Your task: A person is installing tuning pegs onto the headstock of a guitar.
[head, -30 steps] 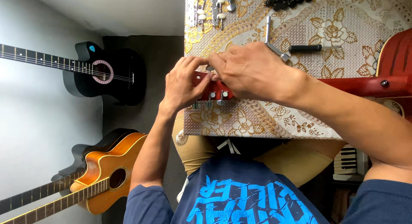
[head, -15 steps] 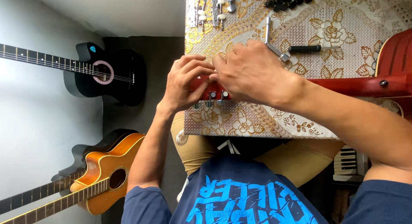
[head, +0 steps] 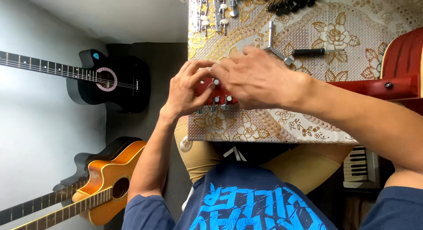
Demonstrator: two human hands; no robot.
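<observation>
- Red guitar headstock (head: pixel 210 90) lies on the patterned gold tablecloth (head: pixel 264 124), near the cloth's front edge, with its neck (head: pixel 370 87) running off to the right toward the red body (head: pixel 403 53).
- Left hand (head: pixel 187 91) is curled round the end of the headstock, fingers arched over its top edge and thumb underneath; it grasps the headstock.
- Right hand (head: pixel 257 78) lies over the headstock from the other side, fingertips meeting the left hand's at a tuning post; its fingers are bent and pinched together, but whether they clasp a small part I cannot tell, since the hand hides it.
- Silver tuning pegs (head: pixel 220 102) stick out of the headstock's near edge, just below both hands.
- Behind the hands, a three-armed metal wrench (head: pixel 274 49) and a black-handled tool (head: pixel 310 51) lie on the cloth, close to each other.
- Further back, strips of tuning machines (head: pixel 207 12) and a row of small black parts (head: pixel 291 1) sit at the far edge of the table.
- Off to the left, a black acoustic guitar (head: pixel 105 80) and an orange acoustic guitar (head: pixel 105 186) rest against the pale wall.
- A small keyboard (head: pixel 359 164) shows under the right forearm.
</observation>
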